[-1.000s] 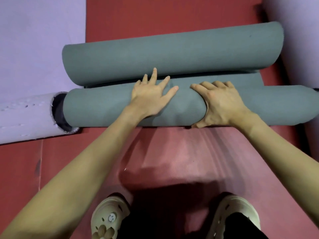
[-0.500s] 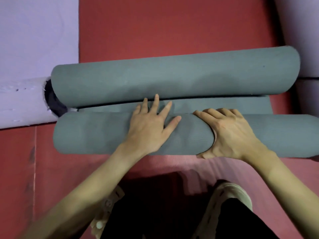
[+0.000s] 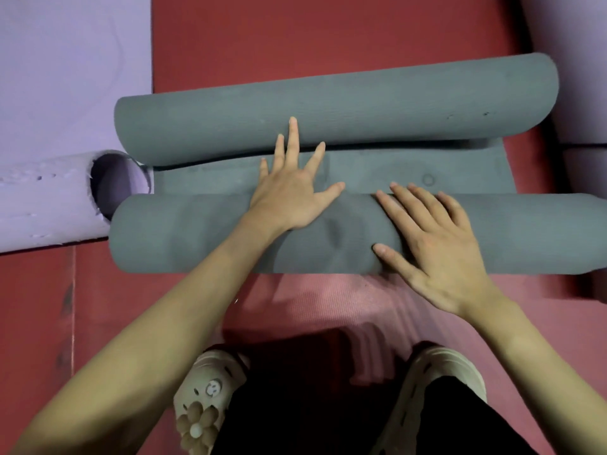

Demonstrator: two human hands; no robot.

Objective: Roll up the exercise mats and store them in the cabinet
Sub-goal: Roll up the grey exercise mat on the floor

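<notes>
my left hand [image 3: 289,195] and right hand [image 3: 437,247] lay flat on the near roll of the grey mat [image 3: 197,234]. my fingers were straight and spread. my left fingertips reached the far roll [image 3: 361,106].

your left hand [image 3: 289,198] and right hand [image 3: 437,244] lie on the near roll [image 3: 197,238]; the far roll [image 3: 361,106] lies behind it, the open tube [image 3: 49,198] to its left.

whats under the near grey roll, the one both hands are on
The near grey roll lies on a pink mat spread over the red floor. What sits directly beneath the roll is covered. Left hand and right hand press flat on top.
</notes>
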